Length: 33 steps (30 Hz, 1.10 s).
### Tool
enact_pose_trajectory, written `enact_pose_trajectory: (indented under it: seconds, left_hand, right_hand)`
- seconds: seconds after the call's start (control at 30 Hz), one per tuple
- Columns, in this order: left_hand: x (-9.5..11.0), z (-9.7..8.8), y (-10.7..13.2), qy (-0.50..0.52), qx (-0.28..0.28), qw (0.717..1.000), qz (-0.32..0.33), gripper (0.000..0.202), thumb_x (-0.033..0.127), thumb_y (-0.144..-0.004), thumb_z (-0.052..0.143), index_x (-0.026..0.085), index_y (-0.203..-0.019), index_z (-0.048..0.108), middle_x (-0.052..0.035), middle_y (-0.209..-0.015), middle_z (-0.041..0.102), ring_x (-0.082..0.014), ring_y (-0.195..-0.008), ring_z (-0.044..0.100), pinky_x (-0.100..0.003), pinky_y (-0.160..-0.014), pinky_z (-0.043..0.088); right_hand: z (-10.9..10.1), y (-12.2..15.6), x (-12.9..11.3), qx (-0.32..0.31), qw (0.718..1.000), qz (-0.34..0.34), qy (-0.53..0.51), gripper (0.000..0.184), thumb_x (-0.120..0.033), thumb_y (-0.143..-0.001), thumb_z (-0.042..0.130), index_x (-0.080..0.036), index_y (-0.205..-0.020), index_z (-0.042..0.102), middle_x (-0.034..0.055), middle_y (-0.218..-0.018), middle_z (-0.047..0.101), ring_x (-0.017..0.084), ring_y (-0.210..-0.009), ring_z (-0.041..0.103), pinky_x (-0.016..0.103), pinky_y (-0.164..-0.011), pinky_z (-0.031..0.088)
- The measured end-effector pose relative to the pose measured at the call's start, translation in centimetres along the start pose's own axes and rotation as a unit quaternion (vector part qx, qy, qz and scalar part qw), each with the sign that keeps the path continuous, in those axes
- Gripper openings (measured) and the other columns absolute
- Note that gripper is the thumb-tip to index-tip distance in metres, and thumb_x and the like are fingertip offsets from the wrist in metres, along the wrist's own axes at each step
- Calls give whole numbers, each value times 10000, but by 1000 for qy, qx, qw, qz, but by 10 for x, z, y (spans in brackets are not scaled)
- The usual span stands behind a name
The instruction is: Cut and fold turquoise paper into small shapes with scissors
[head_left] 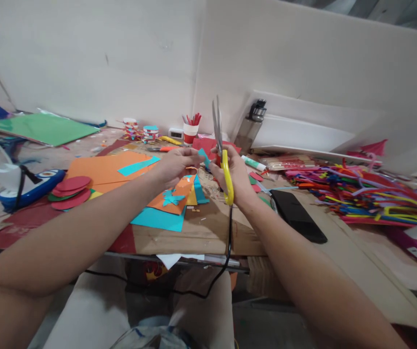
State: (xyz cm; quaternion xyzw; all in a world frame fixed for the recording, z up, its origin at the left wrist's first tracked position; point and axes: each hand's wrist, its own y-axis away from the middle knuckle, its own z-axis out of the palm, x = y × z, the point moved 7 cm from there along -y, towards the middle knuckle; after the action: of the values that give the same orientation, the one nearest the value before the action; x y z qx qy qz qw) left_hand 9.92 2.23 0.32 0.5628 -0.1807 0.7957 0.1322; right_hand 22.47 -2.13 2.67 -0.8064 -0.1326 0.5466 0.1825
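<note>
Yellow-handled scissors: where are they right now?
In the head view, the scissors are in the right hand, blades up, just right of the small blue paper piece.

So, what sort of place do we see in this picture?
Probably a paper-craft workspace: there are flat orange paper sheets, a heap of multicoloured fuzzy pipe cleaners, and yellow-handled metal scissors in the right hand.

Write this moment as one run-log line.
left hand: at blue piece | right hand: holds yellow-handled scissors | blue star: on orange paper
</note>
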Motion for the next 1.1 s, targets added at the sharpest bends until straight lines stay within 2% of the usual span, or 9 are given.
enact_pose_trajectory:
  seconds: [0.13, 0.23, 0.4, 0.6, 0.7, 0.8, 0.93, 1.1]
  left_hand:
    - [-2, -7, -2, -133, -46, 989, -39, 60, 115, -658, 740, 130, -676, 685, -36, -638, 658, -99, -577, 584, -244, -606, 464]
    - [1, -6, -1, -196, -70, 977, -42, 59, 176, -696, 746, 136, -727, 716, -62, -680, 699, -128, -609, 631, -263, -647, 501]
    - [7, -3, 2, -251, -54, 966, -25, 161, 277, -727, 778, 149, -671, 698, -69, -613, 693, -133, -548, 616, -252, -576, 477]
    - [1, -5, -2, -193, -33, 980, -42, 214, 282, -725, 796, 132, -626, 682, -78, -594, 679, -132, -538, 612, -261, -566, 459]
    - [6, -12, -6, -128, -11, 991, -33, 215, 283, -731, 797, 125, -644, 679, -65, -614, 681, -106, -536, 605, -236, -556, 445]
    - [15, -22, -8, -100, 14, 995, -13, 227, 312, -724, 807, 121, -684, 691, -64, -661, 698, -100, -576, 632, -205, -542, 430]
    - [23, -29, -8, -72, 36, 997, -10, 195, 292, -747, 791, 117, -768, 707, -90, -747, 737, -144, -699, 704, -203, -573, 467]
    - [27, -32, -9, -16, 62, 998, 2, 132, 197, -780, 754, 101, -749, 667, -88, -754, 743, -153, -719, 728, -233, -667, 535]
  right_hand:
    - [-4, 0, 8, -54, 998, 6, 33, 300, -221, -735, 613, -226, -1016, 507, -40, -716, 514, 119, -602, 465, 256, -551, 373]
    - [-3, 2, 5, -86, 995, -5, 51, 299, -224, -725, 603, -206, -1011, 515, -37, -723, 531, 121, -620, 464, 254, -561, 359]
    - [-1, 4, 1, -104, 992, -12, 70, 318, -247, -728, 600, -194, -1031, 523, -34, -725, 541, 132, -660, 479, 259, -599, 364]
    - [-1, 5, 0, -93, 993, -26, 63, 280, -270, -783, 603, -215, -1044, 515, -27, -754, 540, 134, -655, 481, 270, -606, 389]
    - [-6, 3, -1, -64, 995, -37, 62, 259, -364, -844, 597, -228, -1034, 487, -1, -831, 551, 150, -713, 505, 289, -640, 425]
    - [-11, 2, -1, -47, 992, -33, 109, 293, -489, -876, 576, -235, -974, 469, 17, -852, 546, 169, -750, 509, 301, -645, 435]
    - [-6, 5, 3, -92, 986, -6, 140, 369, -601, -888, 517, -238, -881, 451, 2, -776, 507, 151, -658, 456, 282, -558, 382]
    - [-1, 7, 0, -111, 982, -1, 156, 429, -638, -880, 492, -233, -770, 407, -15, -704, 444, 138, -632, 413, 275, -550, 339]
